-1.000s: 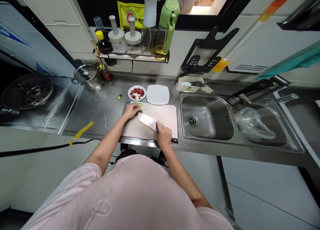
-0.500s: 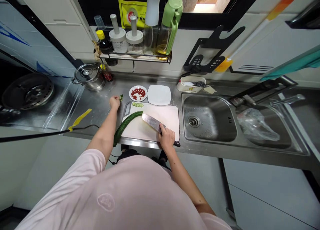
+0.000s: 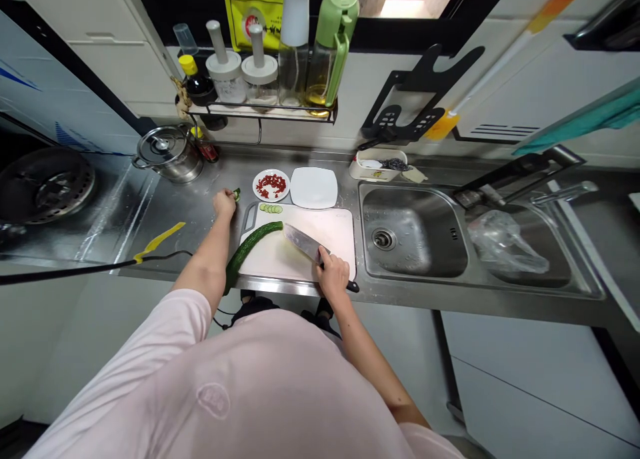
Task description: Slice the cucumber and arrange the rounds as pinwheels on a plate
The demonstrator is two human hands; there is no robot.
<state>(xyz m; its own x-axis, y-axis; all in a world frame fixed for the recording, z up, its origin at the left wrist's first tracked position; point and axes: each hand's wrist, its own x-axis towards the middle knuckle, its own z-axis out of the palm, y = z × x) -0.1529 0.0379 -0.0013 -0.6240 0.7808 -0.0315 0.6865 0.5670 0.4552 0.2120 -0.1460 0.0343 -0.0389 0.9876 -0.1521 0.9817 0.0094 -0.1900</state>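
Observation:
My left hand (image 3: 224,204) rests on the steel counter with its fingers bunched, right beside a small cucumber end piece (image 3: 236,194). A long dark green cucumber (image 3: 250,252) lies diagonally on the white cutting board (image 3: 320,236), its lower end over the board's front left edge. My right hand (image 3: 333,278) is shut on the handle of a steel cleaver (image 3: 303,242), whose blade rests on the board just beyond the cucumber's tip. Several thin cucumber slices (image 3: 270,208) sit in a row near the board's back edge.
Behind the board are a plate of chopped red chili (image 3: 270,184) and a white square plate (image 3: 314,187). A steel pot (image 3: 167,154) stands at back left, a gas burner (image 3: 45,186) lies further left, and a steel sink (image 3: 413,232) is on the right.
My left hand has left the board and moved left onto the counter. The whole cucumber now shows on the board. The cleaver stays in my right hand, and the view has shifted slightly.

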